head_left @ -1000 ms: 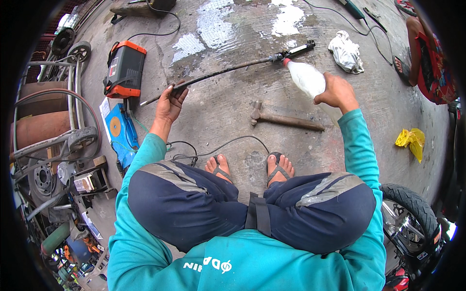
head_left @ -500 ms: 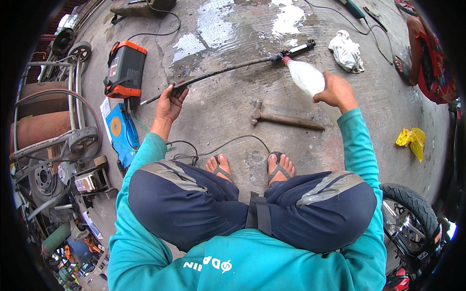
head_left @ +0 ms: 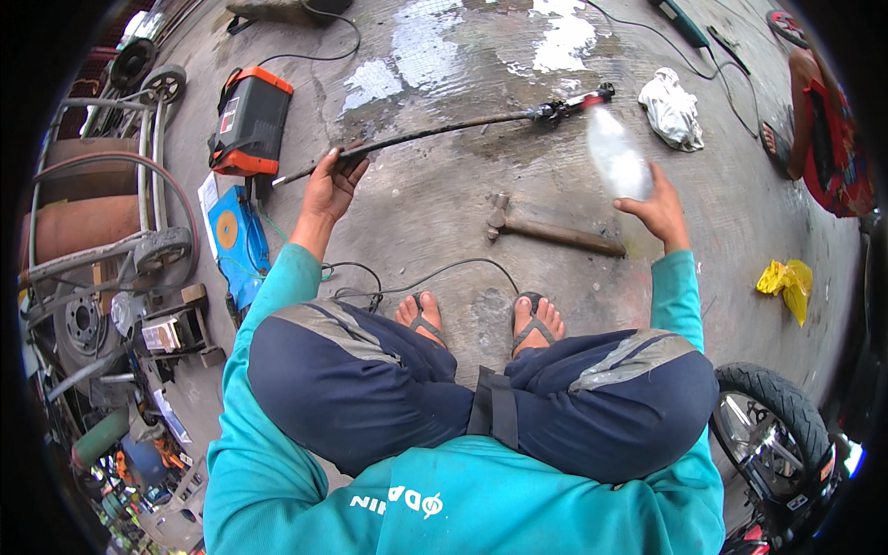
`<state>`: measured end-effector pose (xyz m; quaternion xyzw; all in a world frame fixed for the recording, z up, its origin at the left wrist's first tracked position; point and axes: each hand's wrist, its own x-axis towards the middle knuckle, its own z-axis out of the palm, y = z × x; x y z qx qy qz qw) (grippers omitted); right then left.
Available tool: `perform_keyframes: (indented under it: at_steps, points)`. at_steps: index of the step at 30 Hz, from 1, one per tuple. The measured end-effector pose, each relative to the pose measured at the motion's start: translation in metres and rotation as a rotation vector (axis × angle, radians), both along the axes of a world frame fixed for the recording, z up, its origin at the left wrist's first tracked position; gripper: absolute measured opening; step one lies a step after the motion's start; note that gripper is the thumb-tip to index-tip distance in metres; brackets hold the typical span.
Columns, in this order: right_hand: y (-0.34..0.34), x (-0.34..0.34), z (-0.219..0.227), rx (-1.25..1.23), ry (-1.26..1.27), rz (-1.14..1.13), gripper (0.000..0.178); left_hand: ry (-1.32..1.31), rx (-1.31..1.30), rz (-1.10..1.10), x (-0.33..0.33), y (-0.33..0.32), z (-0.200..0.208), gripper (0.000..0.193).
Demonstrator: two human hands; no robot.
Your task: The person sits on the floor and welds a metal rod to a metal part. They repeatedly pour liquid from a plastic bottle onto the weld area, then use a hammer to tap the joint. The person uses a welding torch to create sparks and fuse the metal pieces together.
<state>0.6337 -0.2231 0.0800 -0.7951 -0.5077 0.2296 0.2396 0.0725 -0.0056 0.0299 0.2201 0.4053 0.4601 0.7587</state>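
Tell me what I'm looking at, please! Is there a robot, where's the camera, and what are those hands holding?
No robot here, just a squatting person with two bare hands. The camera sits on the person's head and looks down, so you see what's below: knees, feet and floor. Its lens is very wide, which makes straight things near the edges look bent.

The left hand holds a long dark rod near one end. The right hand holds a clear plastic bottle by its bottom, with its red cap near the rod's other end. The bottle looks blurry.

On the concrete floor lie a hammer, a crumpled white cloth and something yellow and crinkly, maybe a plastic bag.
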Motion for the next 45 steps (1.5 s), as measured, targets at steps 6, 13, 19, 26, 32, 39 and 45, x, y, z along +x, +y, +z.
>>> perform_keyframes:
  at_steps: [6, 13, 19, 26, 32, 39, 45]
  points:
    - [-0.011, 0.031, -0.018, 0.507, 0.325, -0.305, 0.094, 0.058, 0.055, -0.084, 0.009, 0.000, 0.034, 0.027]
    - [-0.036, 0.111, -0.066, 0.526, 0.366, -0.451, 0.089, 0.103, 0.263, -0.133, 0.024, 0.018, 0.062, 0.023]
    - [-0.068, 0.078, -0.061, 0.605, 0.393, -0.458, 0.055, 0.166, 0.337, -0.019, 0.056, 0.003, 0.091, 0.021]
    - [0.001, -0.024, 0.099, -0.486, 0.240, 0.176, 0.059, 0.810, 0.624, -0.059, 0.077, -0.019, 0.130, 0.020]
    - [0.147, -0.211, 0.174, 0.354, -0.343, 0.956, 0.055, 0.636, 0.775, 0.041, 0.106, -0.052, 0.160, 0.027]
    - [0.187, -0.273, 0.143, 0.321, -0.180, 1.091, 0.026, 0.441, 0.663, 0.063, 0.060, -0.089, 0.157, 0.028]
    - [0.183, -0.263, 0.136, 0.307, -0.116, 1.024, 0.023, 1.408, -0.129, 0.654, -0.154, -0.118, 0.147, 0.037]
